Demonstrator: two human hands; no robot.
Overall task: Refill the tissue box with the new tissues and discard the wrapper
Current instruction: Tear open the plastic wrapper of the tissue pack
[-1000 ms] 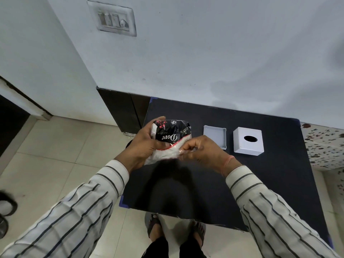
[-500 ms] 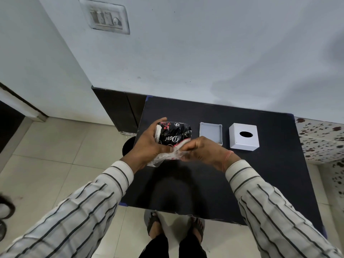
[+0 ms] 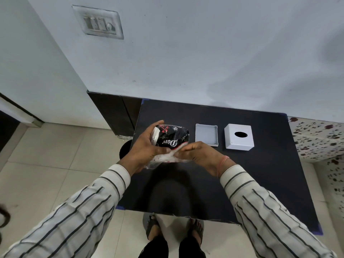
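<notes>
I hold a pack of tissues in a black printed wrapper (image 3: 172, 136) above the left part of the black table (image 3: 260, 175). My left hand (image 3: 145, 148) grips the pack's left side. My right hand (image 3: 197, 153) pinches the crumpled clear and white end of the wrapper at the pack's near edge. The white tissue box cover (image 3: 239, 136), with an oval hole in its top, stands on the table to the right. Between it and the pack lies the box's shallow grey base tray (image 3: 206, 134), empty.
The table stands against a white wall (image 3: 204, 62) with a switch plate (image 3: 100, 23). A dark cabinet (image 3: 113, 112) is at the table's far left. Tiled floor (image 3: 55, 155) lies to the left, and my sandalled feet (image 3: 173, 228) are at the table's near edge.
My two hands have come closer together on the pack and bunched the wrapper's near end. The pack has tilted a little away from me. The box parts have not moved.
</notes>
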